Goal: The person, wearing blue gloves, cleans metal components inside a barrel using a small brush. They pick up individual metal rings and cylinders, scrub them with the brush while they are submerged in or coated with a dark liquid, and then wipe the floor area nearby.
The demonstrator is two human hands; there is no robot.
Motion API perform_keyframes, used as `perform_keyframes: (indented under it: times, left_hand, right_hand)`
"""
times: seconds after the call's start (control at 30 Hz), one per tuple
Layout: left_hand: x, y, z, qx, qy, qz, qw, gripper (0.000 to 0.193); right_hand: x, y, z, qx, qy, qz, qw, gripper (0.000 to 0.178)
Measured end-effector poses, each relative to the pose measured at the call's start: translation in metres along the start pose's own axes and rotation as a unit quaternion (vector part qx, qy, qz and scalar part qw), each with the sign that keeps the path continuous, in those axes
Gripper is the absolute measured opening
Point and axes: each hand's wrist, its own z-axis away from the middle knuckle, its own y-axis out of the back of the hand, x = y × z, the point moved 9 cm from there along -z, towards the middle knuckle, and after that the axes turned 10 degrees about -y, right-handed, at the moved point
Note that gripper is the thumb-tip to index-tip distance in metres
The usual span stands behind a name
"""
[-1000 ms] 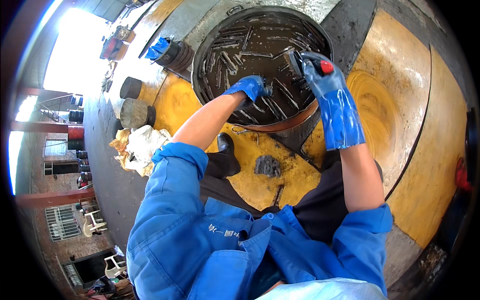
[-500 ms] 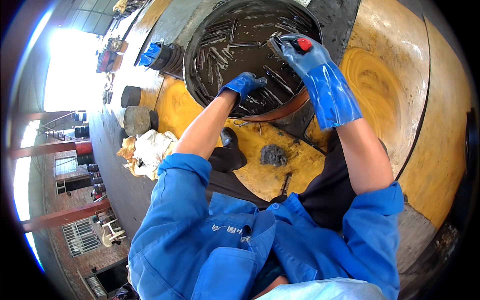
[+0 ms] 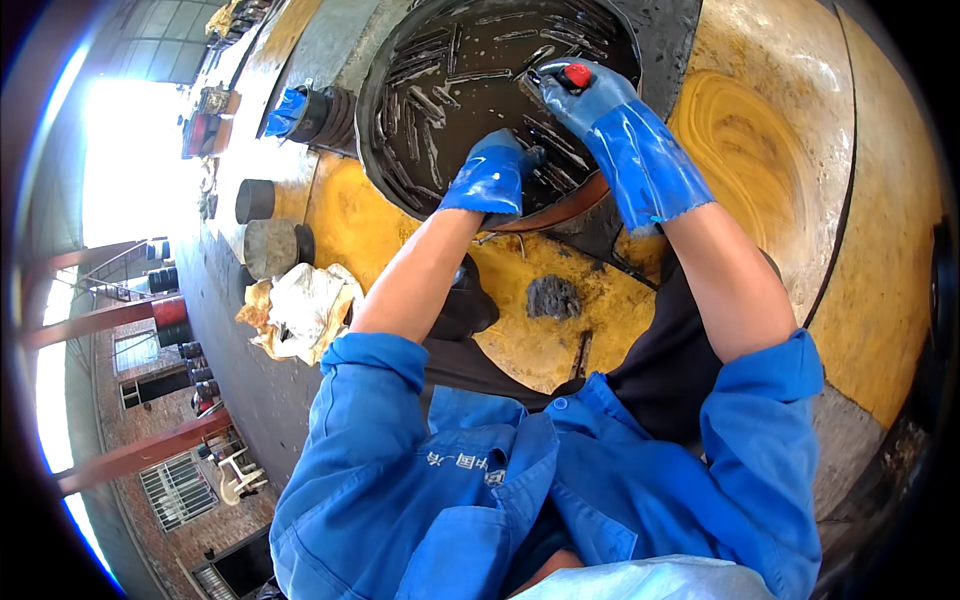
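Observation:
A wide round basin [image 3: 366, 120] of dark liquid stands in front of me, with several dark, wet bar-shaped pieces [image 3: 478, 76] lying in it. My right hand [image 3: 590, 98], in a blue rubber glove, is closed around a red-handled tool [image 3: 577, 75] above the basin's right part. The tool's dark, narrow head points left; its exact kind is unclear. Over the basin's near part is my left hand [image 3: 490, 172], also gloved, back upward and its dark-stained thumb toward the right. Its other fingers are hidden, so whether it grips a piece cannot be seen.
A grey clump [image 3: 553, 297] lies on the yellow-stained floor between my legs. A white cloth bundle [image 3: 312, 305] and dark cylindrical containers [image 3: 272, 246] stand to the left. Beyond them is a black container with blue lining [image 3: 300, 112]. Metal sheets [image 3: 760, 150] cover the floor at right.
My left hand has turned back upward, its fingers now hidden below it. My right hand with the red-handled tool has shifted slightly left. The whole view has also moved a little.

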Motion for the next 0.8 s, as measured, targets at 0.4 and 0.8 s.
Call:
perform_keyframes:
  times: [0.4, 0.8]
  left_hand:
    - [0.009, 0.03, -0.011, -0.004, 0.081, -0.178, 0.981, 0.053]
    - [-0.079, 0.035, -0.113, 0.06, 0.136, 0.512, 0.846, 0.051]
  right_hand:
    - [0.005, 0.014, 0.002, -0.007, -0.008, -0.026, 1.0, 0.03]
    - [0.005, 0.024, 0.001, 0.011, -0.001, -0.086, 0.996, 0.024]
